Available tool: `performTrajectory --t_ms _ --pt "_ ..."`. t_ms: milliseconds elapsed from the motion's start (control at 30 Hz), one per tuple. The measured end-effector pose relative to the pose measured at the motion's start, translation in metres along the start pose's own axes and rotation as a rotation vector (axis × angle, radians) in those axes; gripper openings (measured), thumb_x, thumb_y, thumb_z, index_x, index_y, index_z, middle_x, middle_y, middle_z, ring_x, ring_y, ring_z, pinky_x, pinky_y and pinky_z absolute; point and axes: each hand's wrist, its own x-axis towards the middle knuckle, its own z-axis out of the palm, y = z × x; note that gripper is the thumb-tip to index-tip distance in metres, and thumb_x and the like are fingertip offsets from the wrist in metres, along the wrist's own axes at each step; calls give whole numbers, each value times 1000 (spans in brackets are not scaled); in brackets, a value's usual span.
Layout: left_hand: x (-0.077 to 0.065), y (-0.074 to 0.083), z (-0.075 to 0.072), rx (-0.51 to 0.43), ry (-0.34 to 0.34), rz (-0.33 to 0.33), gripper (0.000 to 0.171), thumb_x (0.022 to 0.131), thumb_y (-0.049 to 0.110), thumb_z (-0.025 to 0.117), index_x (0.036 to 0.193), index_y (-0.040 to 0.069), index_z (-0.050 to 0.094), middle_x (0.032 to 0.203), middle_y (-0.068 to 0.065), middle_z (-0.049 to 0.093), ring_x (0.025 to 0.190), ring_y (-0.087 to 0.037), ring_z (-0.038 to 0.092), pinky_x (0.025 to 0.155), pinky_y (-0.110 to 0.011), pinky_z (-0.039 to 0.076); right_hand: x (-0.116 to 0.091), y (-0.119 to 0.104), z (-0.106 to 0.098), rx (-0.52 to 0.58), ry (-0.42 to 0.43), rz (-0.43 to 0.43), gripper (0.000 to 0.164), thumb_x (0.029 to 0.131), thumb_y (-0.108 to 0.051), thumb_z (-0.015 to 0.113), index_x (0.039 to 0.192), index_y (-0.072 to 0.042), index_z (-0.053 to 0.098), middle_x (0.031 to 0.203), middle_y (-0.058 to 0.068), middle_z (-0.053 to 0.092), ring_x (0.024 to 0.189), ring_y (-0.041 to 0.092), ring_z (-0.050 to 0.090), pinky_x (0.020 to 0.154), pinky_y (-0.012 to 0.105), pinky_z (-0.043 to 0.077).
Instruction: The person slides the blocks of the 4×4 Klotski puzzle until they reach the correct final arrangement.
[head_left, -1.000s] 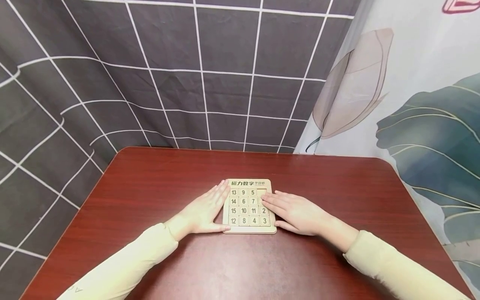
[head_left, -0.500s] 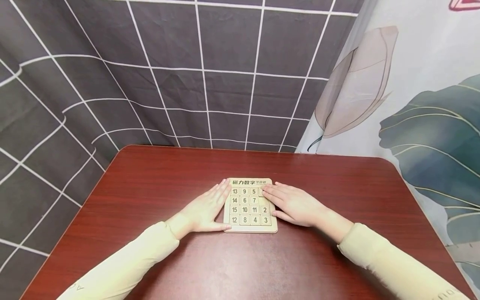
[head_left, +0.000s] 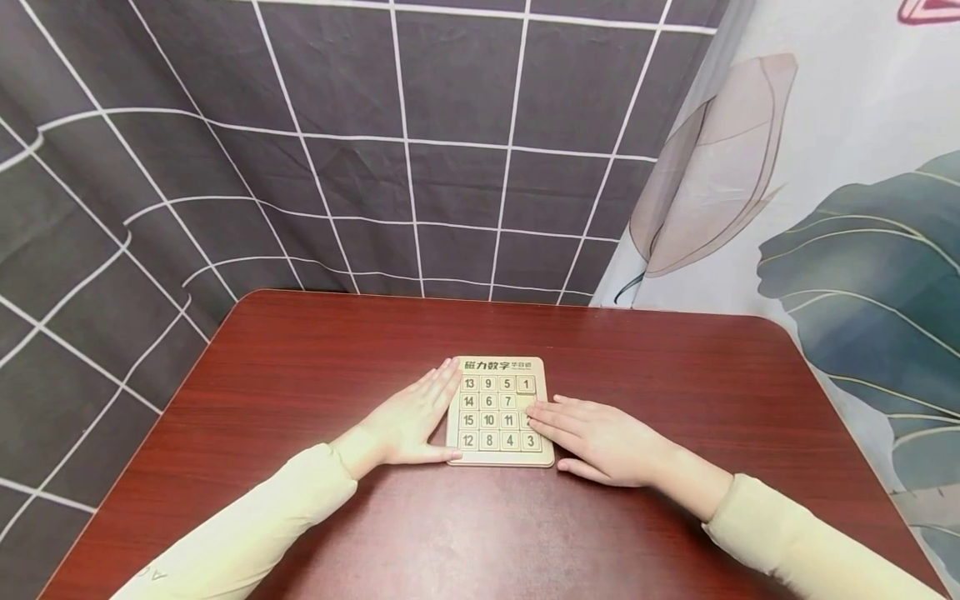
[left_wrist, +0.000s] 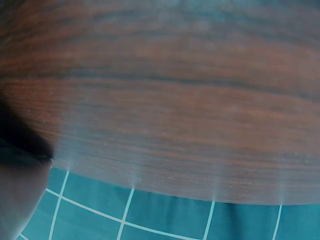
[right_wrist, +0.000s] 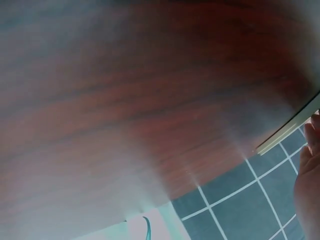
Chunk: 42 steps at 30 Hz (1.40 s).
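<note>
A pale wooden number sliding puzzle (head_left: pixel 495 457) lies flat on the table in the head view, with Chinese lettering along its top. My left hand (head_left: pixel 408 421) rests against its left edge, fingers straight along the upper side and thumb at the lower corner. My right hand (head_left: pixel 603 437) reaches in from the right, its straight fingertips on the 2 tile (head_left: pixel 528 421), partly covering it. The 1 tile (head_left: pixel 527 384) sits in the top right corner, and the gap is just below it. In the right wrist view, the puzzle's edge and some fingers (right_wrist: pixel 311 150) appear at the right.
The reddish-brown table (head_left: pixel 360 333) runs back to a dark grid-patterned curtain (head_left: pixel 457 92). At the right hangs a white curtain with leaf prints (head_left: pixel 862 250). The left wrist view shows mostly tabletop (left_wrist: pixel 175 115).
My right hand slid the 1 tile up into the top right corner, then moved back down to the 2 tile. My left hand stays at the puzzle's left edge.
</note>
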Motion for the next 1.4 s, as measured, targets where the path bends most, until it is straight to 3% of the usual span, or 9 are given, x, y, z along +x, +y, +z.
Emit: performTrajectory --t_ms 467,700,967,1033,1267,1400 --pt "1 0 -3 7 9 8 113 95 65 64 164 -12 19 175 -30 12 165 -41 17 135 -47 25 9 10 -1 -17 -67 106 63 103 -42 67 150 -2 58 158 12 58 148 25 55 123 46 46" --pt "-1 2 -3 3 7 9 113 94 65 64 164 -12 20 175 -30 12 165 -41 17 135 -47 24 3 -1 0 4 -5 16 60 103 -40 65 150 -3 58 157 12 59 146 24 57 121 44 46" --pt "0 0 0 14 8 10 113 95 66 63 164 -12 20 175 -30 13 165 -41 18 135 -46 25 -4 -14 -2 -16 9 -92 59 104 -40 63 149 -3 59 154 11 61 145 22 58 135 31 20" --pt "0 0 1 17 11 13 113 95 66 63 164 -12 21 175 -30 13 165 -41 18 135 -46 25 -5 -14 -2 -26 10 -90 57 105 -40 62 148 -3 59 152 11 63 144 22 59 135 31 22" --pt "-1 0 0 16 15 16 113 94 65 64 164 -12 21 175 -31 14 164 -41 19 135 -47 25 -1 -8 0 -17 -2 -27 58 106 -40 61 149 -2 59 153 10 62 143 22 59 121 40 45" --pt "0 0 0 24 5 12 114 94 66 64 164 -12 19 175 -30 12 165 -41 18 135 -46 24 2 -3 2 -17 -18 8 58 106 -40 60 150 -2 58 155 10 61 145 22 58 120 43 47"
